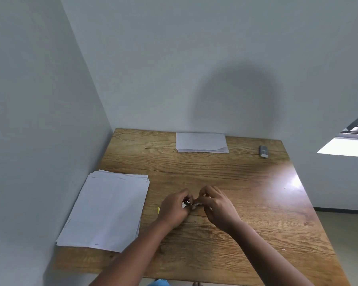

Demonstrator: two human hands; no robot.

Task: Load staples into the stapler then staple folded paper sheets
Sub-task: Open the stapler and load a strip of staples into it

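A: Head view first. What are the hands doing?

B: The left hand [173, 209] and the right hand [215, 205] are meeting over the middle of the wooden surface [246, 203]. The left grip is curling round a small metal stapler [186, 203], which is sitting just above the wood between the two hands.

A: And the right grip?

B: Its fingertips [203, 200] are pinching toward a thin silvery piece [198, 204] sticking out of the stapler's right end. It is too small to say whether that is a staple strip or part of the stapler, so I cannot tell what the right grip is holding.

A: Any box or container?

B: A yellow edge [159, 209] is peeking out from behind the left hand; what it is, or whether anything is lying in it, is hidden.

A: Where is the paper?

B: A loose stack of flat white sheets [105, 209] is lying at the left edge of the surface, near the left hand. A folded bundle of sheets [201, 142] is lying at the far edge by the wall. A small grey object [263, 151] is resting near the far right corner, well apart from both.
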